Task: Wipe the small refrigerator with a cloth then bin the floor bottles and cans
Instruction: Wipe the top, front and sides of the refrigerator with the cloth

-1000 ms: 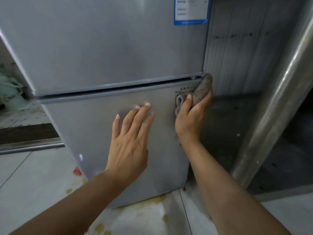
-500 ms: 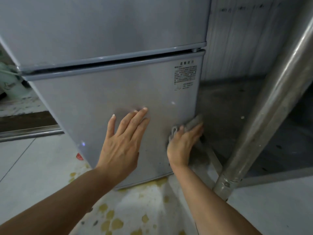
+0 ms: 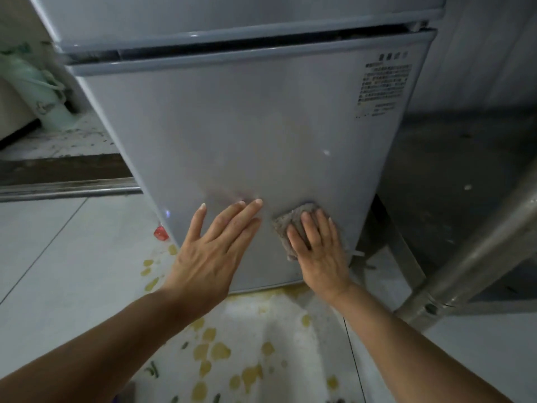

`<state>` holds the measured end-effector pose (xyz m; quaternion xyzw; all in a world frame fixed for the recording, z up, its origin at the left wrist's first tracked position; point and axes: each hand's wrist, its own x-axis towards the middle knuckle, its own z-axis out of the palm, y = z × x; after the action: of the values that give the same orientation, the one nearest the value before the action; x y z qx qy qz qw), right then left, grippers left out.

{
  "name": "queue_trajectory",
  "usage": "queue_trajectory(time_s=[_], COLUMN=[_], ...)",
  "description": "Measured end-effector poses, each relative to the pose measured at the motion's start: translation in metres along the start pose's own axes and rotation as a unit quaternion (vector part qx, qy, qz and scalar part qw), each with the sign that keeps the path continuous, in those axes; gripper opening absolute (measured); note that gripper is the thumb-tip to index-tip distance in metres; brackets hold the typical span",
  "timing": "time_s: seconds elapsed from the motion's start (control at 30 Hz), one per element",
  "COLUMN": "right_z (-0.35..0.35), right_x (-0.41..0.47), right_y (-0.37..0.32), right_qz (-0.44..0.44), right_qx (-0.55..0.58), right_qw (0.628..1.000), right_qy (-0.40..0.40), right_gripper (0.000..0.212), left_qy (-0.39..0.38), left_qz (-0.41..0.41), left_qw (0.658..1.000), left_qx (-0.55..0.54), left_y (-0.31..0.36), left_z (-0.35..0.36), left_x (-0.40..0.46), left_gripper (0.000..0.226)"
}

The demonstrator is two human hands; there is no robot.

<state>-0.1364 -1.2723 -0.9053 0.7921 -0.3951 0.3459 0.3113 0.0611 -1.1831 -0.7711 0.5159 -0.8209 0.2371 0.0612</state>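
White tiled floor [image 3: 58,271], spotted with yellow stains, metal pole [image 3: 479,251] at right. Straight fingers [image 3: 312,225] of the right hand [image 3: 319,251] are pressed flat on a grey cloth [image 3: 290,225] against the lower door of the small refrigerator [image 3: 247,126], near its bottom right corner. Left hand [image 3: 212,248] is laid flat on the door just beside it, fingers extended, nothing held.
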Motion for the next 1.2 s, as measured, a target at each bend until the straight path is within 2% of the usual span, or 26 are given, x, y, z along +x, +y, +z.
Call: queue_trajectory(time_s=[0.07, 0.17, 0.33, 0.4, 0.47, 0.53, 0.6, 0.67, 0.77, 0.83, 0.9, 1.07, 1.13, 1.2], right_z=[-0.010, -0.026, -0.022, -0.014, -0.010, -0.013, -0.018, -0.026, -0.034, -0.032, -0.024, -0.017, -0.028, -0.041], right_x=[0.018, 0.062, 0.087, 0.067, 0.044, 0.034, 0.038, 0.060, 0.108, 0.123, 0.113, 0.076, 0.088, 0.119], right_y=[0.015, 0.022, 0.004, -0.002, -0.005, -0.006, -0.003, -0.003, -0.015, -0.030, -0.042, -0.055, -0.053, -0.053], right_qz=[-0.039, -0.050, -0.051, -0.136, -0.274, -0.339, -0.346, -0.333, -0.265, -0.217, -0.204, -0.373, -0.386, -0.349], right_qx=[-0.004, 0.007, -0.012, -0.042, -0.065, -0.087, -0.097, -0.106, -0.077, -0.056, -0.071, -0.119, -0.128, -0.125], right_qw=[0.999, 0.997, 0.994, 0.988, 0.959, 0.934, 0.930, 0.936, 0.961, 0.974, 0.976, 0.917, 0.910, 0.928], right_qy=[0.011, 0.056, 0.096, 0.055, -0.025, -0.078, -0.083, -0.050, 0.009, 0.034, 0.033, -0.074, -0.083, -0.034], right_gripper=[0.057, 0.050, 0.059, 0.060, 0.062, 0.067, 0.067, 0.064, 0.055, 0.053, 0.056, 0.072, 0.073, 0.064], left_qy=[0.010, 0.044, 0.041, 0.015, -0.010, -0.019, -0.013, 0.005, 0.027, 0.049, 0.084, 0.127, 0.119, 0.112], left_qz=[-0.017, -0.080, -0.129, -0.137, -0.151, -0.172, -0.189, -0.199, -0.229, -0.263, -0.287, -0.323, -0.344, -0.364], left_qw=[1.000, 0.995, 0.988, 0.988, 0.986, 0.982, 0.977, 0.971, 0.958, 0.943, 0.924, 0.857, 0.827, 0.790], left_qx=[-0.006, -0.051, -0.069, -0.070, -0.071, -0.080, -0.102, -0.133, -0.170, -0.200, -0.239, -0.382, -0.428, -0.481], left_y=[-0.002, -0.008, -0.018, -0.018, -0.017, -0.018, -0.021, -0.024, -0.024, -0.024, -0.026, -0.033, -0.034, -0.036], left_z=[-0.003, -0.011, -0.001, 0.011, 0.019, 0.023, 0.024, 0.022, 0.019, 0.021, 0.027, 0.042, 0.045, 0.047], left_x=[-0.002, 0.000, -0.017, -0.031, -0.046, -0.058, -0.063, -0.063, -0.062, -0.062, -0.062, -0.062, -0.063, -0.062], left_gripper=[0.078, 0.079, 0.083, 0.080, 0.077, 0.077, 0.077, 0.077, 0.076, 0.073, 0.071, 0.083, 0.087, 0.086])
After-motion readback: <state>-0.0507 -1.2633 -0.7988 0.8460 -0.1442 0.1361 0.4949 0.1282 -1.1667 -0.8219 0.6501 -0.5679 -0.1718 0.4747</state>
